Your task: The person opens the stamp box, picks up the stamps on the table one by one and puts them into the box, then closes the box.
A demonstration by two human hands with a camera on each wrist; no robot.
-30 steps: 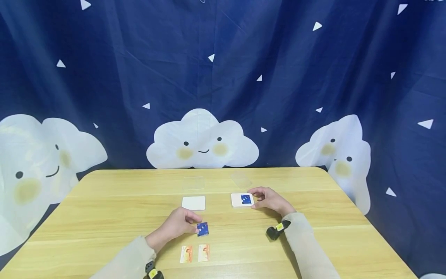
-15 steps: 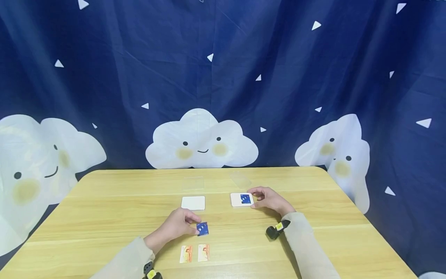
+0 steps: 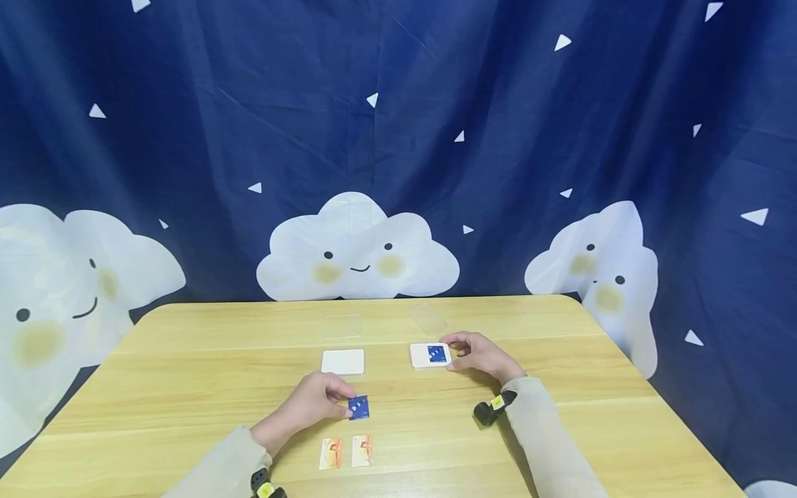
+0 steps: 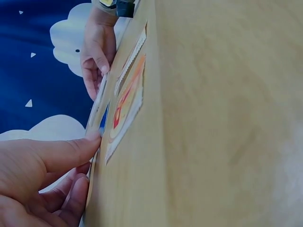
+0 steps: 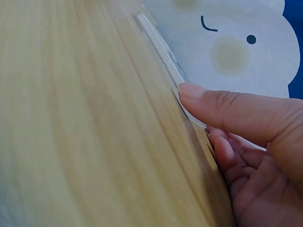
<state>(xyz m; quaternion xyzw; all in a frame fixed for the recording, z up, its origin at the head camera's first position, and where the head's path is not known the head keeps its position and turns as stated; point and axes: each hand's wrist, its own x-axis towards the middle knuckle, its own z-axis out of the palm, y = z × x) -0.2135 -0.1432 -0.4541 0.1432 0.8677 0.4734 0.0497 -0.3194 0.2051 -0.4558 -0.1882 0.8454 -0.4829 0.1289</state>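
Note:
In the head view my left hand (image 3: 314, 401) has its thumb and index finger at the left edge of a small blue stamp (image 3: 360, 408) over the table. The left wrist view shows the thumb on the edge of that stamp (image 4: 104, 119). My right hand (image 3: 479, 354) grips the right end of a white rounded card stack (image 3: 419, 355), thumb on the near side and fingers behind. On this stack lies another blue stamp (image 3: 437, 354). From the right wrist the stack (image 5: 163, 49) shows edge-on under my right thumb.
Two orange-and-white stamps, one left (image 3: 331, 454) and one right (image 3: 362, 451), lie nearest me on the wooden table (image 3: 560, 429). A second white card stack (image 3: 342, 362) lies beyond my left hand. Clear plastic pieces, left (image 3: 342, 325) and right (image 3: 428, 319), lie farther back, before a blue curtain (image 3: 423, 173).
The whole head view has shifted slightly left. My left hand stays at the blue stamp and my right hand keeps its hold on the white card stack.

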